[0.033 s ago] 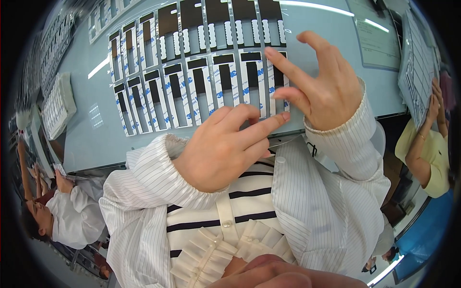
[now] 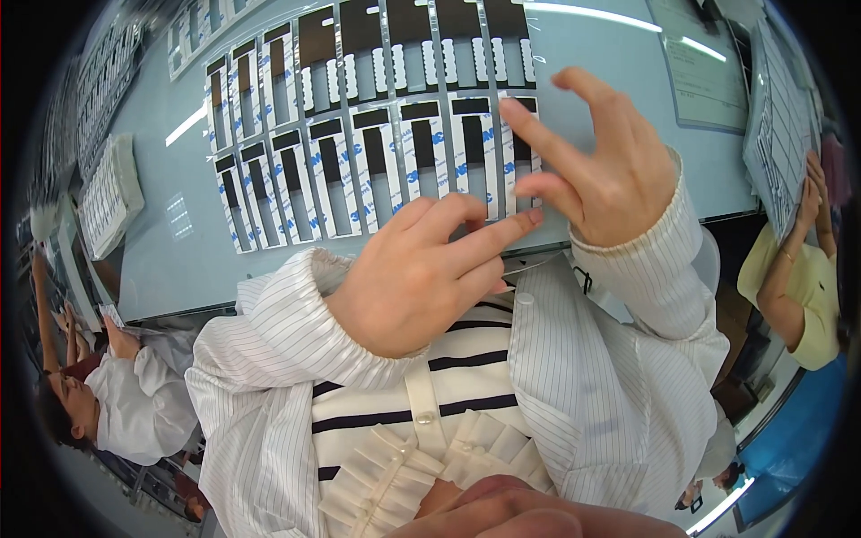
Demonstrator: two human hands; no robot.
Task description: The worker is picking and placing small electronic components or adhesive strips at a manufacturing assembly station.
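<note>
On the table in front of me lies a sheet of die-cut adhesive pieces [image 2: 372,152] in two rows. They have black parts and white backing strips printed in blue. My left hand [image 2: 421,273] is over the sheet's near edge, its index finger stretched toward the near right corner and its other fingers bent. Nothing shows in it. My right hand [image 2: 619,166] is at the right end of the near row, index finger and thumb apart. Its index fingertip is at the top of the rightmost piece [image 2: 522,148], partly covered by the fingers. I cannot tell whether it touches.
A stack of similar white sheets [image 2: 112,193] lies at the table's left side. Another sheet [image 2: 193,36] is at the far left. A paper under a clear cover [image 2: 700,81] is at the far right. Co-workers sit at left [image 2: 143,394] and right [image 2: 785,296].
My right hand has come slightly nearer to me, index finger and thumb still apart. The sheet sits a touch farther right in the picture. My left hand has not visibly moved.
</note>
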